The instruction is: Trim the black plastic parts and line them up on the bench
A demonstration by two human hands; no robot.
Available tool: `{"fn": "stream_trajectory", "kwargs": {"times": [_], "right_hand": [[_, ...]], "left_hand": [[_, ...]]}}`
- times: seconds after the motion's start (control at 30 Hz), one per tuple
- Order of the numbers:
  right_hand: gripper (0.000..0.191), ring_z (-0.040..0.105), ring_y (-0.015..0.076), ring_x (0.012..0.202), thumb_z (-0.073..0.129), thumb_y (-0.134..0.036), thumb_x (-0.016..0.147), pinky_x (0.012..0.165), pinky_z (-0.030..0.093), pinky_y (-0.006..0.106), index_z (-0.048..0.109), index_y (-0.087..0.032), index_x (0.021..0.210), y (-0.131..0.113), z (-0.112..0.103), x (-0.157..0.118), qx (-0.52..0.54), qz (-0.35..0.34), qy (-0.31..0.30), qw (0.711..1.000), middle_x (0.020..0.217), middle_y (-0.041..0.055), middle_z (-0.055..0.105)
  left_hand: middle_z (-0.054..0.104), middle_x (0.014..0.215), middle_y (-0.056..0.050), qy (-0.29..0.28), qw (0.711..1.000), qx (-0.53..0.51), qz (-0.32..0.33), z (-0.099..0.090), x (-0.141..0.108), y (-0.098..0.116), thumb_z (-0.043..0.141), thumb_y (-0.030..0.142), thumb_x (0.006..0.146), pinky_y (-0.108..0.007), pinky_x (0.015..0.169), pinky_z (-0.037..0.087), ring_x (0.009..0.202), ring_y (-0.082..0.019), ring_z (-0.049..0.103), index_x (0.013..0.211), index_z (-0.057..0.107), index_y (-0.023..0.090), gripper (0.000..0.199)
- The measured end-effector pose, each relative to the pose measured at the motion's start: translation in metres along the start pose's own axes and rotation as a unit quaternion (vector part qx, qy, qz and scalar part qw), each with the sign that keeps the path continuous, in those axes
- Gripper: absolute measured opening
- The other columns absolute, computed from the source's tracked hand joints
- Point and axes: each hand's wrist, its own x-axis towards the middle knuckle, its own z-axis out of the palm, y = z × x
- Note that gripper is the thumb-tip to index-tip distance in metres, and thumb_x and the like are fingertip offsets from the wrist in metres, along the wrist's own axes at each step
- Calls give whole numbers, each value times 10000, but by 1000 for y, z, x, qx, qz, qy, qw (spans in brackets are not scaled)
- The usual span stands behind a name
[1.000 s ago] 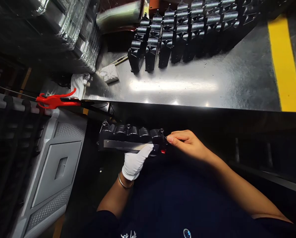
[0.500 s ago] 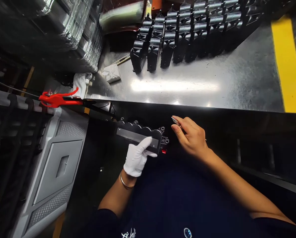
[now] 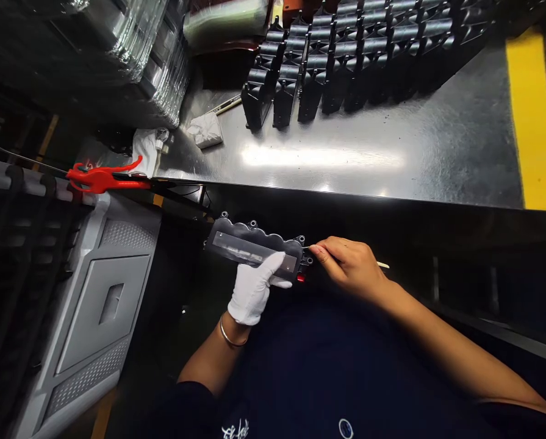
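Note:
My left hand (image 3: 254, 289), in a white glove, grips a black plastic part (image 3: 236, 230) by its lower right portion, the thumb lying across its face. This part has a scalloped upper edge, small ring lugs, a long flat strip and a red piece (image 3: 301, 278) at its right end. Bare and closed, my right hand (image 3: 348, 262) pinches a thin blade-like tool. The tool's tip touches or nearly touches the part's right end; its pale rear end (image 3: 383, 265) sticks out behind the hand. My fingers hide the middle of the tool.
Beyond my hands runs a shiny metal table (image 3: 327, 174) with rows of similar black parts (image 3: 309, 85) and a white wrapped block (image 3: 207, 131). To the left hang a red air gun (image 3: 101, 178) and a grey crate (image 3: 101, 299). Plastic-wrapped stacks (image 3: 149, 67) stand at upper left.
My right hand has moved down and slightly left, bringing the tool's tip to the part's right end. The part has tilted, and its face now catches more light.

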Motion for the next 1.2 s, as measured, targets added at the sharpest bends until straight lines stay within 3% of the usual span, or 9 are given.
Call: {"fn": "stream_trajectory", "kwargs": {"times": [0.27,0.33,0.4,0.47,0.5,0.73,0.83,1.07,1.2], "right_hand": [[371,614,133,587,434,-328,974,549,420,245,660,-182,718,-1,-4,0,12,18,-64,998,659,35,670],[365,608,131,580,440,-323,972,538,398,247,655,-187,710,1,-14,4,18,-16,-132,991,662,32,671],[369,569,117,526,457,-330,966,511,369,246,633,-195,672,3,-27,9,40,-75,-241,967,611,15,641],[379,521,104,485,462,-343,967,500,354,242,610,-199,649,5,-40,13,68,-121,-317,938,563,-3,593],[376,511,101,487,455,-346,971,507,357,238,608,-198,661,5,-45,15,75,-131,-327,933,563,-5,581],[403,517,113,543,374,-339,994,547,359,242,606,-159,717,6,-48,18,-2,-148,-278,949,629,28,583],[415,497,108,525,367,-339,995,539,342,243,588,-168,689,6,-44,18,-15,-153,-281,947,612,19,566],[423,478,105,508,362,-342,998,531,325,249,577,-173,675,8,-44,17,-15,-164,-275,947,587,10,545],[422,459,104,495,373,-344,997,513,305,255,575,-176,667,11,-43,18,-13,-174,-267,948,577,6,537]], "left_hand": [[732,939,-58,17,1000,8,13,1,0,-3,775,287,692,-210,458,583,759,-198,710,983,701,127,339],[733,820,-56,1,999,34,0,-1,1,-3,773,295,695,-202,435,567,653,-177,696,891,718,99,283],[721,731,-58,-35,997,57,-26,-4,3,-1,762,304,710,-187,407,542,563,-154,669,835,723,77,262],[730,773,-74,-75,994,61,-52,-7,6,2,748,303,723,-173,378,513,560,-154,668,888,723,76,282],[735,812,-81,-91,992,58,-63,-7,8,3,742,299,726,-166,361,495,574,-160,674,945,718,83,308],[734,823,-105,-149,978,59,-132,-11,18,-4,732,327,733,-180,364,464,585,-169,666,1043,704,76,400],[732,838,-102,-145,979,57,-128,-12,19,-9,741,337,726,-193,416,490,615,-172,671,1043,706,82,408],[725,807,-97,-140,978,68,-137,-12,21,-9,726,349,729,-190,344,442,538,-151,639,1055,700,77,426],[727,810,-93,-136,979,49,-142,-12,20,-11,736,332,732,-199,421,493,583,-159,663,1044,704,87,398]]}}
